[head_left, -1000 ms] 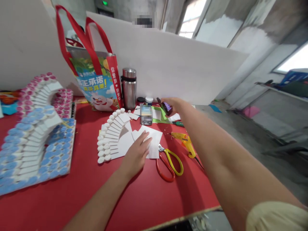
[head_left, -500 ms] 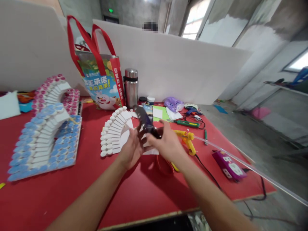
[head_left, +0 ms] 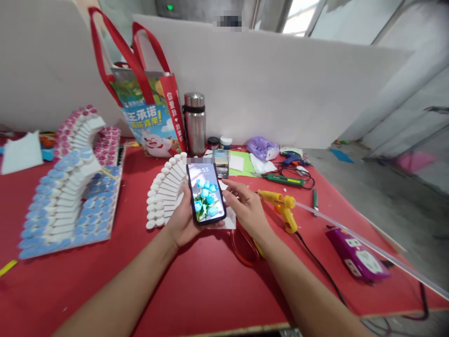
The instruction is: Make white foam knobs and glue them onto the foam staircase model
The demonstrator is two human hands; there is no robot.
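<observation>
A smartphone (head_left: 206,194) lies face up in my left hand (head_left: 184,220), which is closed round its left side and lower back. Its lit screen shows blue tulips and clock digits. My right hand (head_left: 247,206) is beside the phone's right edge, fingers bent and apart, holding nothing; whether a fingertip touches the case I cannot tell. Behind the phone, partly hidden, is a white fan-shaped piece (head_left: 164,192) with rounded white ends. A second phone (head_left: 221,168) lies just beyond. Under my right wrist is a red loop-shaped band (head_left: 242,260).
A yellow glue gun (head_left: 286,210) with a long clear stick lies right of my hand, near a purple box (head_left: 354,255). Blue (head_left: 66,206) and pink (head_left: 75,133) fan pieces are at left. A tote bag (head_left: 150,112) and steel flask (head_left: 195,124) stand behind.
The phone has turned from a dark, blurred, tilted position between both hands to screen-up in my left hand, its screen now lit. My right hand has let go and stays close by.
</observation>
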